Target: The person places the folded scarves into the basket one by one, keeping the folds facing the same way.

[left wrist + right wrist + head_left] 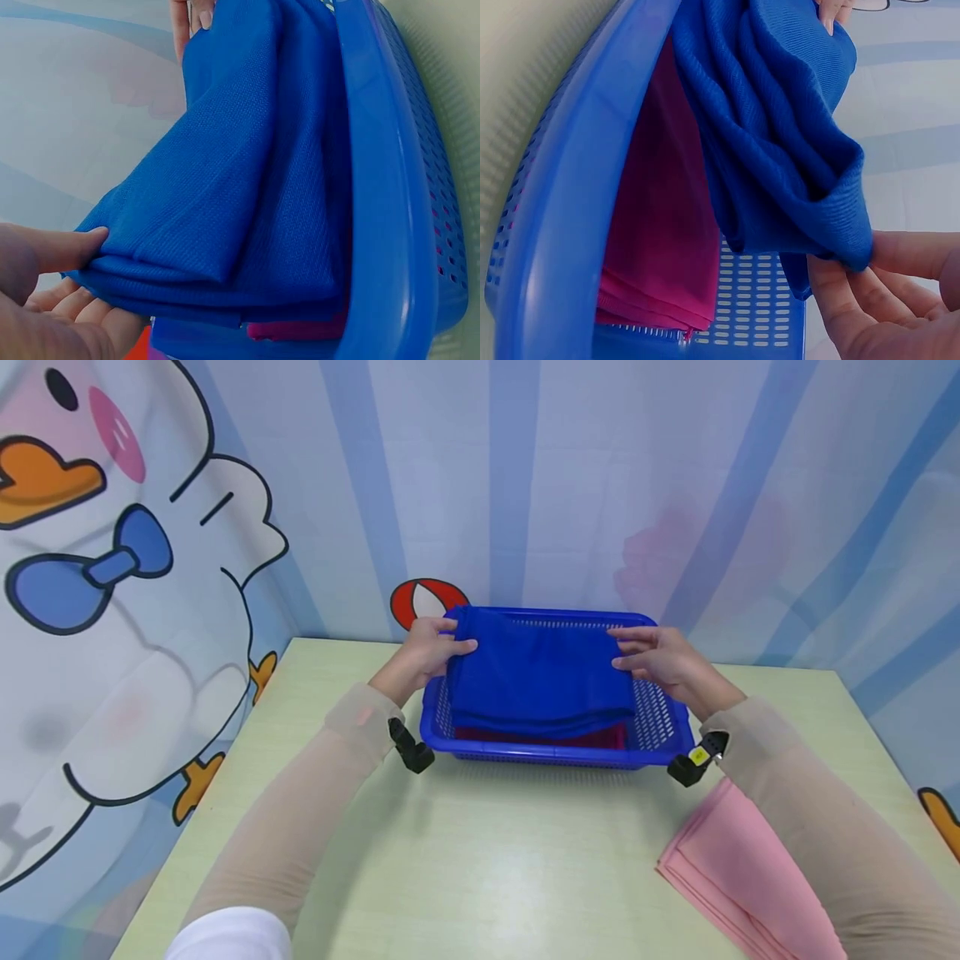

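Note:
A folded blue cloth [540,672] is held by its two ends over a blue plastic basket [682,735]. My left hand [429,652] pinches the left end between thumb and fingers; the left wrist view shows the thumb on top of the folded layers [172,225]. At the other end my right hand [660,662] pinches the cloth's edge, and in the right wrist view its folds [780,150] droop between the hands. Beneath it, a folded magenta cloth [664,217] lies on the basket's slotted bottom, mostly hidden in the head view.
On the table [480,860], a folded pink cloth [750,877] lies at the front right, partly under the right forearm. A printed curtain [450,485] with a cartoon duck hangs right behind the basket.

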{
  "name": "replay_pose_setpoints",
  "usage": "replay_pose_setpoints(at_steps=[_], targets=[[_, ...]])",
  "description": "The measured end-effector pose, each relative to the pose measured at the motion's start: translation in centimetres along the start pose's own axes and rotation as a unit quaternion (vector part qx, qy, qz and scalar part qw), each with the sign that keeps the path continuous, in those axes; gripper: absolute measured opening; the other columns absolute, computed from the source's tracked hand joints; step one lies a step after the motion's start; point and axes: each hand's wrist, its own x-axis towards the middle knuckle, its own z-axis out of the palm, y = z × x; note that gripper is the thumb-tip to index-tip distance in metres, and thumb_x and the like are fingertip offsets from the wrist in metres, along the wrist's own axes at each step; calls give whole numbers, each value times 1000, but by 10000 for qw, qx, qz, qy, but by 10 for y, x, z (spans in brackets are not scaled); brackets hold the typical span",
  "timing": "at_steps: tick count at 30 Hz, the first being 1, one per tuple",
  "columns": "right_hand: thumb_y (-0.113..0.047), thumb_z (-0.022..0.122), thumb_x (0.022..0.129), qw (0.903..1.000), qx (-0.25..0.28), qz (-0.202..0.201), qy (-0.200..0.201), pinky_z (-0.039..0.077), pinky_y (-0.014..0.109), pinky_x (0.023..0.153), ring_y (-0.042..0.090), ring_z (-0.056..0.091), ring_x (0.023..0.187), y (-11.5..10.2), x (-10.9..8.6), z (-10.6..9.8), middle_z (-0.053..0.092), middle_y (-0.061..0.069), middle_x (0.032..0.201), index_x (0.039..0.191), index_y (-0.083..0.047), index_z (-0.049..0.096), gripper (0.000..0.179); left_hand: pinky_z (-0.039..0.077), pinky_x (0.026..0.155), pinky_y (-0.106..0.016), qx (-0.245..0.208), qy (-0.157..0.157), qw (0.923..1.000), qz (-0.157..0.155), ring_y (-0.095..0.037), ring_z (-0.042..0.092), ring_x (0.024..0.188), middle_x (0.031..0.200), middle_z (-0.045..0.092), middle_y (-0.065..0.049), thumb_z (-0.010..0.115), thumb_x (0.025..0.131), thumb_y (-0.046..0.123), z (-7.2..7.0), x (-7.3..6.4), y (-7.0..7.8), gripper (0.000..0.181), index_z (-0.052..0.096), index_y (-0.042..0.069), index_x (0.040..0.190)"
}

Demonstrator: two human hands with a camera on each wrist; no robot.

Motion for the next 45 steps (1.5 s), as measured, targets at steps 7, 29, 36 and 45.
replay_pose_setpoints(at_steps=[7,29,36,45], targets=[[-2,59,100,9999,-132,36,-2,52,23,82,35,39,139,3,4,-1,32,22,157,153,-4,37,58,45,103,-50,209,10,9997,-84,-34,44,137,154,38,-20,66,97,10,4,7,-5,66,34,0,153],[6,60,96,9982,-594,-63,-109,53,24,67,27,56,110,12,15,7,39,26,151,149,0,43,56,40,105,-55,870,22,9962,-105,-34,43,138,155,37,-20,66,97,10,11,14,-9,63,37,0,152],[5,60,96,9959,-896,-70,-52,52,25,64,20,58,91,10,17,10,41,27,148,148,-1,45,54,42,103,-56,1050,163,9943,-44,-38,41,138,155,37,-19,65,97,9,17,14,-8,61,38,-1,151],[8,58,96,9949,-1012,23,7,55,29,76,35,55,113,17,21,13,45,29,142,146,2,46,52,44,101,-55,811,98,9966,-133,-38,49,132,148,46,-21,61,98,0,22,20,-13,49,46,-1,145]])
